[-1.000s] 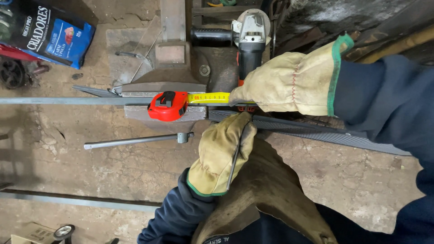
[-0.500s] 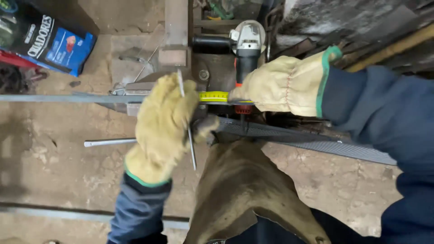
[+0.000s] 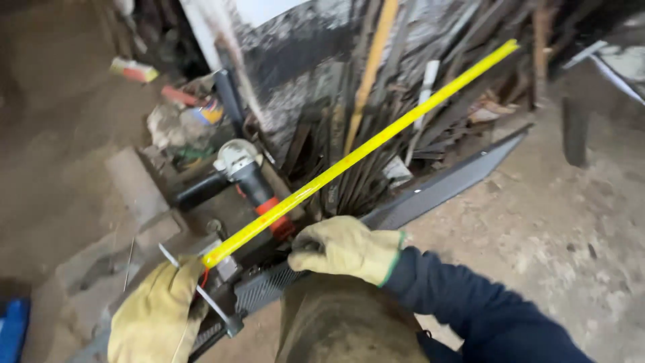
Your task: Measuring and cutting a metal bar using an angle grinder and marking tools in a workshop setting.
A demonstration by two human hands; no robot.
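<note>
Measuring under way: yellow tape measure [image 3: 363,151] already pulled out long, running up along the dark metal strip [image 3: 437,188] that lies slanted from the knee to the floor by the scrap pile [image 3: 376,101]. Left hand [image 3: 158,316] clenched around the tape's case end plus a thin metal scriber [image 3: 201,296] (case itself hidden in the glove); right hand [image 3: 346,249] clamped on the strip's near edge. No mark visible on the strip yet, so reading and marking likely left; angle grinder [image 3: 245,171] lying untouched just behind.
</note>
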